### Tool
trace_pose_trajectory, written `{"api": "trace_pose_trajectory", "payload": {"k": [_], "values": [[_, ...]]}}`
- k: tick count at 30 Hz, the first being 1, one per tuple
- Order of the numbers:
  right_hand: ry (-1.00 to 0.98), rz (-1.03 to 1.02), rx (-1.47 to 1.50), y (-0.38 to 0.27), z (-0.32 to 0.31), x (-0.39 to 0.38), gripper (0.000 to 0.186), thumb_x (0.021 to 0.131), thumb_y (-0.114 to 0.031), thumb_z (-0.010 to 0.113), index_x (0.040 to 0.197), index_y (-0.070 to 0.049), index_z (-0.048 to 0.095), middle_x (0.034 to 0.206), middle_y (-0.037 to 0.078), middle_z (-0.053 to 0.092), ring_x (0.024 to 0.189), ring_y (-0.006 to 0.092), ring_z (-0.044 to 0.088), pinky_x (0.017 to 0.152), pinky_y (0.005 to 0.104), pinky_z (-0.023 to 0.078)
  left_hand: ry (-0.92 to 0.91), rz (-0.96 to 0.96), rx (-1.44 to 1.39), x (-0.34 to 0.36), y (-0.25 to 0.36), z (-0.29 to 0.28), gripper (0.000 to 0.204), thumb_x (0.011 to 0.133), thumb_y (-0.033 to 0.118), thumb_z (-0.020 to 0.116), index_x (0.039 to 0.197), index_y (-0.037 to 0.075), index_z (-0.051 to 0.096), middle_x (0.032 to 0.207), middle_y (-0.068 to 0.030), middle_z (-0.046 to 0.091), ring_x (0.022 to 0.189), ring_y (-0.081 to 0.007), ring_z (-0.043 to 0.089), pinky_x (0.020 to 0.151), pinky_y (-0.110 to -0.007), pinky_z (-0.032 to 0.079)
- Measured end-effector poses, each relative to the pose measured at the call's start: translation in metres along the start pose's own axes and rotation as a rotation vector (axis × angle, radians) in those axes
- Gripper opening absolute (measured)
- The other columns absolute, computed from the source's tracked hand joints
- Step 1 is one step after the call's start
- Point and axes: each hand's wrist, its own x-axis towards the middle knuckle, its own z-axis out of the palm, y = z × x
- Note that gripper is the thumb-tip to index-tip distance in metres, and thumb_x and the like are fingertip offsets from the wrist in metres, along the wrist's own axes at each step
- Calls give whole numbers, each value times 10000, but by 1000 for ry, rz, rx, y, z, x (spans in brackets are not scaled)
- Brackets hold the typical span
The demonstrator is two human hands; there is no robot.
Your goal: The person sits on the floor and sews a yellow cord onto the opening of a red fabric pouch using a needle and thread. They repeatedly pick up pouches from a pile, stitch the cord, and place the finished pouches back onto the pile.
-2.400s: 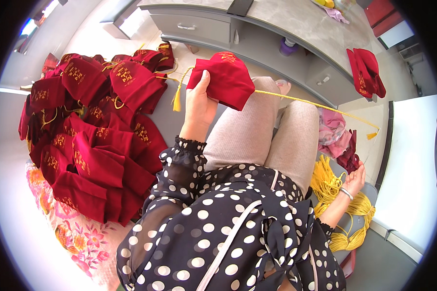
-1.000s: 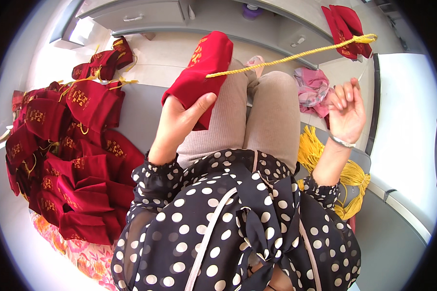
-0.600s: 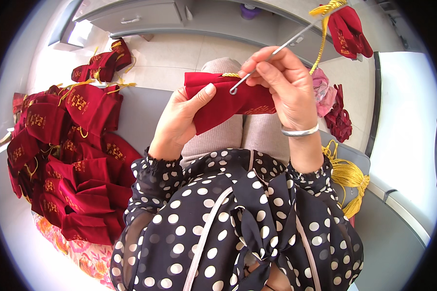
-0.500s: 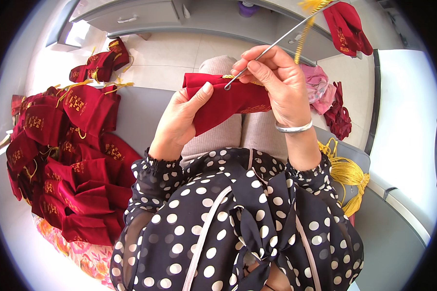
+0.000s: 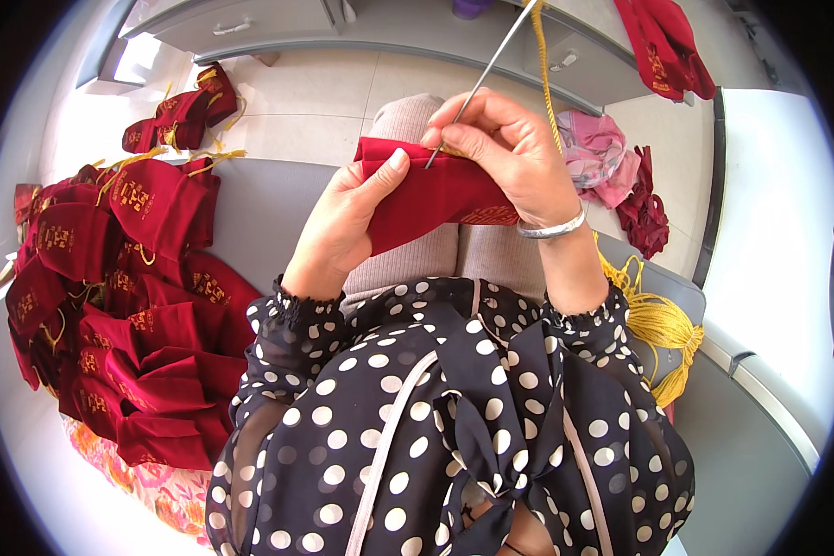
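Observation:
A dark red fabric pouch (image 5: 415, 208) with gold printing lies across my lap, above my knees. My left hand (image 5: 338, 218) grips its left end, thumb on top near the upper edge. Pinched in my right hand (image 5: 514, 153) is a long thin metal needle (image 5: 491, 67), slanting up and to the right. The needle's lower tip meets the pouch's top hem; whether it has entered the fabric I cannot tell. Twisted yellow cord (image 5: 543, 79) hangs from near the needle's upper end and passes behind my right hand. A silver bangle circles my right wrist.
A heap of red pouches (image 5: 153, 361) with yellow drawstrings is piled at my left, above floral cloth (image 5: 162, 486). Yellow cord (image 5: 665, 324) lies bundled at my right. More pouches (image 5: 183, 119) and a pink cloth (image 5: 598, 153) lie beyond the grey bench; drawers (image 5: 250, 32) stand ahead.
My right hand has shifted slightly left and lower, and the needle stands steeper. Its rounded tip, visible above the fabric before, is now down at the hem. My left hand keeps its hold.

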Motion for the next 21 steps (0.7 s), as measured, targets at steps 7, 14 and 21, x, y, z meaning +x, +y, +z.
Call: {"api": "trace_pose_trajectory", "payload": {"k": [7,14,21], "values": [[-40,-281,-543,24,-13,2,189,876,-105,628,1036,-6,645,961,12,633,925,107,587,870,233,449,-118,125,403,1,-9,-7,336,881,127,642,1186,11,563,1052,-40,642,957,-105,585,854,-274,482],[78,-46,-27,15,-18,30,339,952,-288,522,1159,-30,592,1078,84,650,1006,150,600,921,284,438,-11,154,570,3,-16,-6,248,879,99,639,1103,-4,612,978,-46,664,849,-98,611,771,-262,511],[116,-158,-380,-9,-15,48,233,933,-201,553,898,-15,689,852,47,674,781,105,631,718,243,495,35,196,609,0,-17,-5,216,884,103,635,1065,-13,632,951,-42,669,837,-89,607,747,-249,506]]}}
